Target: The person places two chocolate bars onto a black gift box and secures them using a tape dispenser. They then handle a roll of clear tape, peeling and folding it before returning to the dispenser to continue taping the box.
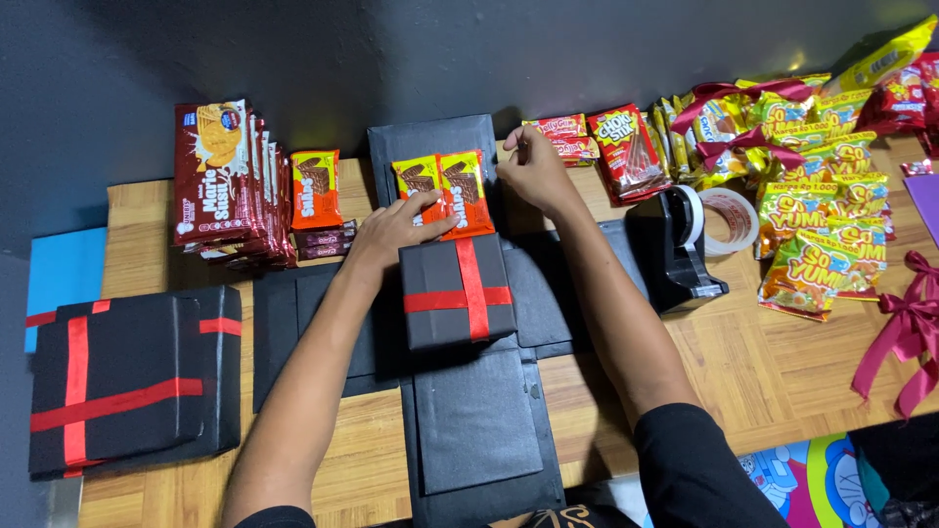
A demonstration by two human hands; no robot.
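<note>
Head view: left hand (396, 230) lies flat, fingers spread, pressing the two orange wafer packs (445, 193) on the far flap of the unfolded black box (476, 420); packs stand long axis near-to-far. Right hand (533, 171) just right of them, fingers pinched (on what, cannot tell). Wooden table (753, 367), dark wall beyond.

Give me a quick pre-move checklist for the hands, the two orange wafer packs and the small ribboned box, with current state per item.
1. Left hand resting on the orange wafer packs: ok, fingers lie on their lower edge.
2. Packs lying on the black flap, side by side: ok.
3. Right hand free: cannot tell, fingers pinched together, anything held is too small to see.
4. Small black box closed, red ribbon crossed on top: ok.
5. Tape dispenser near right hand: ok, beside the forearm.
6. Spare wafer pack near left hand: ok.
</note>
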